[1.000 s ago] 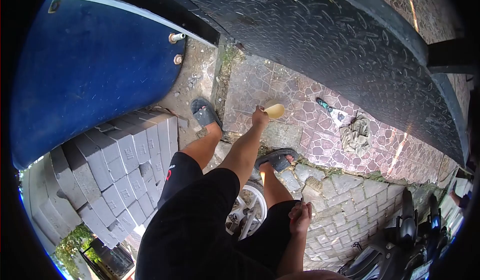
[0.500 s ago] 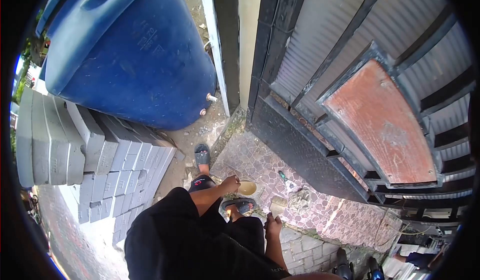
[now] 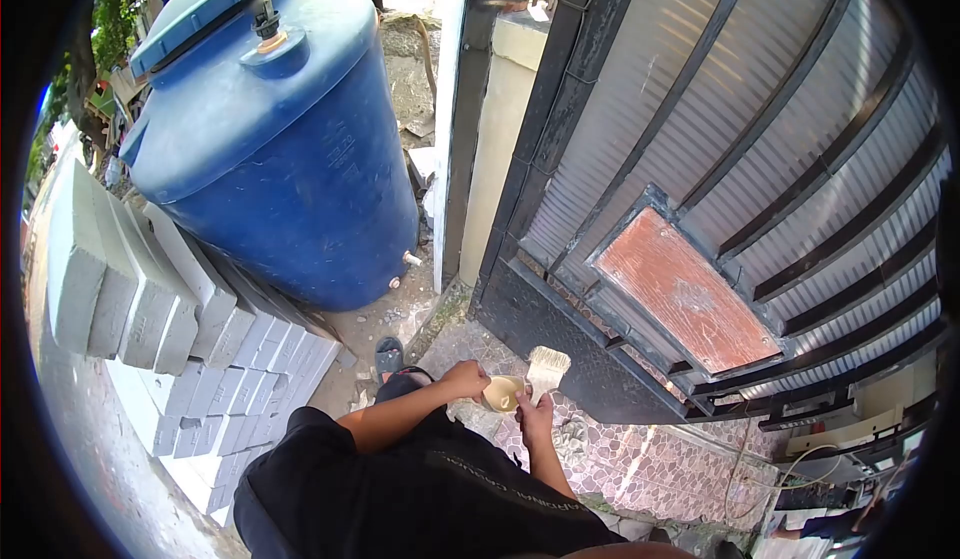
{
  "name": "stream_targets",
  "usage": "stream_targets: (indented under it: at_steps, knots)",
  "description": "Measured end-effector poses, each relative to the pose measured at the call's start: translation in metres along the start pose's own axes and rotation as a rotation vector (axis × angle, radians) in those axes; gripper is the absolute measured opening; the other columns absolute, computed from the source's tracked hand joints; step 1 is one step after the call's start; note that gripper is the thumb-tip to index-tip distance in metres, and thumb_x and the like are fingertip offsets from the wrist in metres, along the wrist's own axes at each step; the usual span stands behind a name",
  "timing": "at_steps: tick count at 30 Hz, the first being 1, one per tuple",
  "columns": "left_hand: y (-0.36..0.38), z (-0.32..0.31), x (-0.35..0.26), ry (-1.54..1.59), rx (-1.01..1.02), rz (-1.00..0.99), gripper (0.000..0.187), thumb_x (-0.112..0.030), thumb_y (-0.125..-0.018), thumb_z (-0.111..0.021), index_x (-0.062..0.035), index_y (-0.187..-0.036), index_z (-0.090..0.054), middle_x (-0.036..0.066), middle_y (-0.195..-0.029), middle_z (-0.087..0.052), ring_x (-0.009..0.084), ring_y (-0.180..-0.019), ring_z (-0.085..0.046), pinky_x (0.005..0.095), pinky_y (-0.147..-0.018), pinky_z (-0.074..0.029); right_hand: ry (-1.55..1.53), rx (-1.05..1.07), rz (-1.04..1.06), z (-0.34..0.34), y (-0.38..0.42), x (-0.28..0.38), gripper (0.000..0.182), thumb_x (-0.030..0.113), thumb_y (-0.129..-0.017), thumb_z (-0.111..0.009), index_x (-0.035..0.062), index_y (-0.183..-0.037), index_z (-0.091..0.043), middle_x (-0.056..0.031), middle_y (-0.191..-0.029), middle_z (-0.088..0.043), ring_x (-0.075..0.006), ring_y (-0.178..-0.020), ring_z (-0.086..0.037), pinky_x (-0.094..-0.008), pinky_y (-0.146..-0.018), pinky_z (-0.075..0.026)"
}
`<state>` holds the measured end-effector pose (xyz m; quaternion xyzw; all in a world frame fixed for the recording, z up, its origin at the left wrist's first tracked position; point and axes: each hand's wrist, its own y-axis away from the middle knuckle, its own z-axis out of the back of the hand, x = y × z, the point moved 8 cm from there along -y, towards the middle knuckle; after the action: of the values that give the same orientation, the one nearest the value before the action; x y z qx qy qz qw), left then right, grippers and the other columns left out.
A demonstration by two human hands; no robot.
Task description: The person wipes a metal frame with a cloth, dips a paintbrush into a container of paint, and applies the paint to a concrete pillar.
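My left hand [image 3: 465, 380] is closed on the rim of a small cream bowl [image 3: 503, 392], held out in front of my body. Some pale contents seem to lie inside it, but I cannot make out what. Close to the bowl's right side, my right hand [image 3: 536, 415] grips a wide paintbrush [image 3: 548, 367], its pale bristles pointing up and away from me. A crumpled grey rag [image 3: 571, 441] lies on the paving just beyond my right hand.
A big blue water tank [image 3: 300, 159] stands at the left behind stacked grey blocks [image 3: 235, 369]. On the right is a dark metal gate [image 3: 560, 354] with a reddish panel [image 3: 690, 289]. Another person's arm [image 3: 830, 527] shows at the lower right.
My view has tilted up, showing more of the tank and gate. My right hand has risen with the paintbrush and come beside the bowl, which stays in my left hand.
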<state>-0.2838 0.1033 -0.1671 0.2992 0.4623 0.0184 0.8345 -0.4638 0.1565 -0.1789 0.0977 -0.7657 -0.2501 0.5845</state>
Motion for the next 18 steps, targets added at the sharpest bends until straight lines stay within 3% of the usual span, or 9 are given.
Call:
stream_targets:
  at_steps: [3,6,8,13,15,16,18]
  knots:
    - [0.001,0.018,-0.012,-0.054,0.041,0.005,0.028,-0.021,-0.078,-0.052,0.0014,-0.075,-0.068,0.012,-0.064,-0.067,0.0202,-0.061,-0.068,0.0318,-0.067,-0.054,0.235,-0.058,0.137,-0.002,-0.003,0.020,0.031,0.006,-0.076,-0.069,0.0064,-0.097,-0.046,-0.0003,-0.068,-0.051,-0.0072,-0.046,-0.044,-0.0231,-0.039,-0.033]
    - [0.006,0.031,-0.024,-0.026,0.041,-0.048,0.028,-0.020,-0.079,-0.052,0.0043,-0.076,-0.065,0.013,-0.063,-0.067,0.0201,-0.057,-0.068,0.0310,-0.062,-0.055,0.187,-0.079,0.143,-0.002,-0.005,0.024,0.031,0.002,-0.074,-0.067,0.0061,-0.096,-0.046,-0.0009,-0.075,-0.054,-0.0058,-0.050,-0.045,-0.0219,-0.042,-0.032]
    - [0.009,0.033,-0.027,-0.024,0.045,-0.058,0.027,-0.020,-0.079,-0.052,0.0039,-0.076,-0.065,0.013,-0.063,-0.067,0.0200,-0.057,-0.068,0.0307,-0.062,-0.054,0.147,-0.023,0.123,-0.007,-0.009,0.022,0.031,-0.002,-0.076,-0.061,0.0040,-0.102,-0.045,-0.0051,-0.086,-0.055,-0.0079,-0.054,-0.049,-0.0225,-0.044,-0.039]
    - [0.026,0.039,-0.042,-0.050,0.031,-0.097,0.027,-0.023,-0.081,-0.052,0.0016,-0.083,-0.063,0.010,-0.066,-0.067,0.0184,-0.060,-0.067,0.0307,-0.062,-0.053,-0.030,-0.029,0.175,-0.018,0.004,0.046,0.040,-0.007,-0.077,-0.055,0.0026,-0.113,-0.041,-0.0078,-0.096,-0.050,-0.0113,-0.064,-0.053,-0.0256,-0.048,-0.049]
    - [0.026,0.041,-0.034,0.299,0.005,-0.191,0.030,-0.029,-0.085,-0.056,0.0006,-0.094,-0.059,0.009,-0.070,-0.065,0.0172,-0.060,-0.065,0.0303,-0.060,-0.052,-0.030,-0.027,0.137,-0.020,0.005,0.048,0.044,-0.009,-0.077,-0.054,0.0027,-0.117,-0.039,-0.0071,-0.097,-0.049,-0.0121,-0.068,-0.054,-0.0267,-0.050,-0.052]
    - [0.023,0.041,-0.028,0.379,0.057,-0.190,0.037,-0.035,-0.087,-0.059,-0.0019,-0.103,-0.055,0.008,-0.078,-0.064,0.0154,-0.067,-0.063,0.0294,-0.061,-0.051,-0.030,0.011,0.168,-0.024,0.003,0.054,0.037,-0.007,-0.077,-0.054,0.0043,-0.109,-0.040,-0.0058,-0.094,-0.048,-0.0131,-0.067,-0.054,-0.0274,-0.051,-0.051]
    - [0.017,0.052,-0.015,0.476,0.017,-0.155,0.039,-0.038,-0.087,-0.059,-0.0028,-0.103,-0.056,0.008,-0.081,-0.064,0.0151,-0.072,-0.062,0.0294,-0.062,-0.051,-0.021,0.054,0.186,-0.038,0.001,0.068,0.029,-0.007,-0.078,-0.054,0.0073,-0.100,-0.040,-0.0039,-0.089,-0.047,-0.0146,-0.066,-0.055,-0.0281,-0.050,-0.050]
